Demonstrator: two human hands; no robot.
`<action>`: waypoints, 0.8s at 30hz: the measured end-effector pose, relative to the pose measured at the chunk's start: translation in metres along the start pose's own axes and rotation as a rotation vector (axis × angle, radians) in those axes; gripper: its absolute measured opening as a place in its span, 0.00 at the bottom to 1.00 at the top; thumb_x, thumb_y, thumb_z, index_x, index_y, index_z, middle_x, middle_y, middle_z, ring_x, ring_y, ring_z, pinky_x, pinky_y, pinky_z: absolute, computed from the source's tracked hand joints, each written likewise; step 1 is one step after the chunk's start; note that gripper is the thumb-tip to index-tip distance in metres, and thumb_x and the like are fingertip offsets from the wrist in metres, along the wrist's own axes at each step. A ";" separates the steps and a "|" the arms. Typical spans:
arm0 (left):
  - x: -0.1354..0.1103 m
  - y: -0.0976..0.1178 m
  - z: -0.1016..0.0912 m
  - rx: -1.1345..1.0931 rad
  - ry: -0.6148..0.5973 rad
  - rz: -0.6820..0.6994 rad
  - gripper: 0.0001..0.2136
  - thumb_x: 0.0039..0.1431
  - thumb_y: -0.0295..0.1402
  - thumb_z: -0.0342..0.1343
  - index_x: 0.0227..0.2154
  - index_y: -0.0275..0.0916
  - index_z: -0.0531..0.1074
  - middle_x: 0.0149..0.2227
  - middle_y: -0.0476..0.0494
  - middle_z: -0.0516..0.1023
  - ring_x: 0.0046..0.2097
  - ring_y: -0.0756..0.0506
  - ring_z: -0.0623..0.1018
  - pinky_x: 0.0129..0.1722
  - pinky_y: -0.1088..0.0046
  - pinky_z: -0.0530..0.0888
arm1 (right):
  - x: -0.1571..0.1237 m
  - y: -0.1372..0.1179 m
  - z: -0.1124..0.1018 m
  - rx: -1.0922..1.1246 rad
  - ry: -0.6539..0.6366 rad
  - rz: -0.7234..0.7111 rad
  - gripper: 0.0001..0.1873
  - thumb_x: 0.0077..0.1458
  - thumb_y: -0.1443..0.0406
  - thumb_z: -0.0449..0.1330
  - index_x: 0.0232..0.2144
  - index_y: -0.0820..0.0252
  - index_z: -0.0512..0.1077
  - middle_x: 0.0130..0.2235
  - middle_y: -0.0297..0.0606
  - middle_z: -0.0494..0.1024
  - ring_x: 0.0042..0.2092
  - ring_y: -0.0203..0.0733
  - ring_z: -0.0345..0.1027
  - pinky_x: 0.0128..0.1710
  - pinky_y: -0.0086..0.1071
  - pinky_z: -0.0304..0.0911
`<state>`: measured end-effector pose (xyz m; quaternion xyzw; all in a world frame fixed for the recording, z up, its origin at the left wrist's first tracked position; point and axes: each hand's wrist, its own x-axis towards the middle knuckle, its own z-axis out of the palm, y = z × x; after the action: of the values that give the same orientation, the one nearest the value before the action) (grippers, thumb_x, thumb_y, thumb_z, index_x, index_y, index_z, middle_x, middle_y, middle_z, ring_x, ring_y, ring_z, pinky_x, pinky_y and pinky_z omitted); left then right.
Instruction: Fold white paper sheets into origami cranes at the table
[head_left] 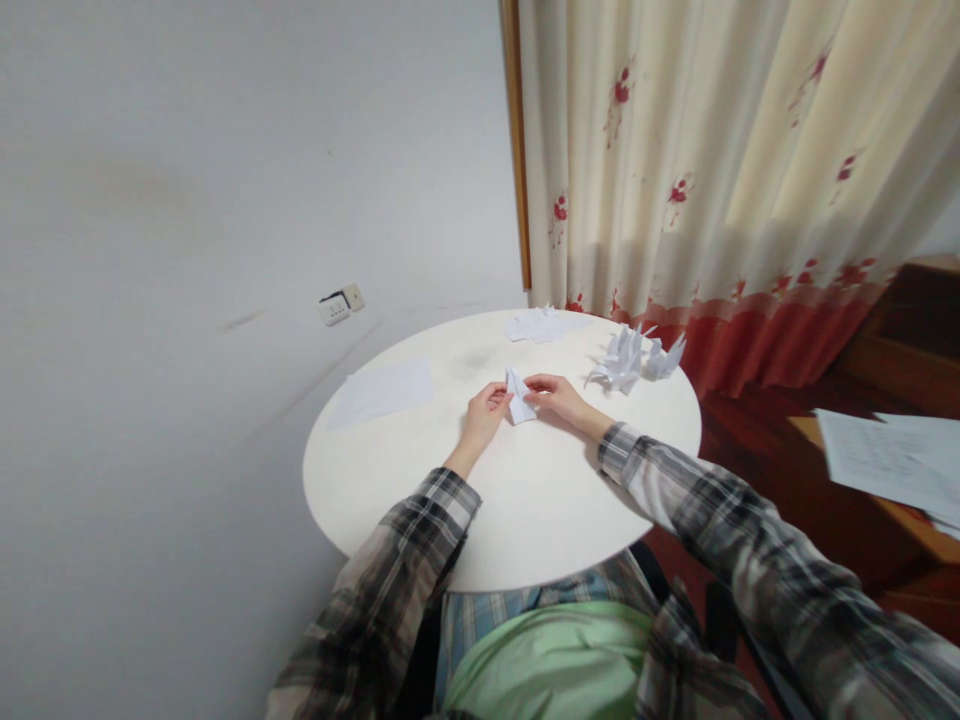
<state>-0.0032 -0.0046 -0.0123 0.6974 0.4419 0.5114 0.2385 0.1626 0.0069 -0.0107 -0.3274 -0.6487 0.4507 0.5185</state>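
Observation:
A small folded piece of white paper (518, 399) is held between my two hands above the middle of the round white table (517, 530). Its top narrows to a point and its bottom edge is wider. My left hand (486, 412) pinches its left edge with the fingers curled in. On the other side, my right hand (559, 397) grips the right edge between thumb and fingers. The finer creases are too small to make out.
Several folded paper shapes (624, 362) cluster at the table's right back. Flat white sheets (390, 390) lie at the left, and more paper (541, 325) at the far edge. Beyond are a wall with a socket (334, 309) and a curtain (675, 200). Written sheets (877, 455) rest on wooden furniture at right.

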 end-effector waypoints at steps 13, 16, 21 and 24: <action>0.001 -0.005 0.001 -0.069 0.008 0.010 0.09 0.50 0.34 0.53 0.35 0.37 0.68 0.29 0.48 0.72 0.30 0.51 0.72 0.32 0.76 0.69 | 0.003 0.012 -0.002 -0.003 -0.001 -0.027 0.17 0.38 0.66 0.62 0.35 0.63 0.72 0.30 0.35 0.73 0.30 0.33 0.63 0.34 0.28 0.58; 0.001 -0.005 0.002 -0.097 -0.006 0.004 0.10 0.50 0.34 0.53 0.36 0.37 0.67 0.28 0.49 0.72 0.30 0.52 0.72 0.31 0.76 0.69 | 0.003 0.010 -0.002 0.009 -0.023 -0.019 0.18 0.38 0.66 0.61 0.36 0.63 0.71 0.29 0.34 0.72 0.29 0.32 0.62 0.32 0.28 0.57; 0.000 -0.004 0.002 -0.138 -0.032 -0.009 0.12 0.50 0.34 0.53 0.38 0.37 0.66 0.28 0.49 0.72 0.29 0.52 0.72 0.31 0.76 0.69 | 0.001 0.003 -0.001 0.051 -0.048 -0.009 0.19 0.38 0.67 0.61 0.38 0.63 0.71 0.27 0.32 0.71 0.28 0.31 0.61 0.31 0.28 0.57; 0.000 -0.004 0.002 -0.151 -0.039 -0.018 0.12 0.50 0.34 0.53 0.39 0.37 0.66 0.27 0.49 0.72 0.29 0.51 0.72 0.30 0.76 0.69 | 0.000 0.001 0.000 0.085 -0.051 0.004 0.20 0.37 0.68 0.61 0.38 0.62 0.71 0.27 0.31 0.70 0.27 0.31 0.61 0.30 0.28 0.56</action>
<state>-0.0030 -0.0020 -0.0164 0.6832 0.4037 0.5273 0.3038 0.1629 0.0071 -0.0118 -0.2948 -0.6415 0.4869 0.5143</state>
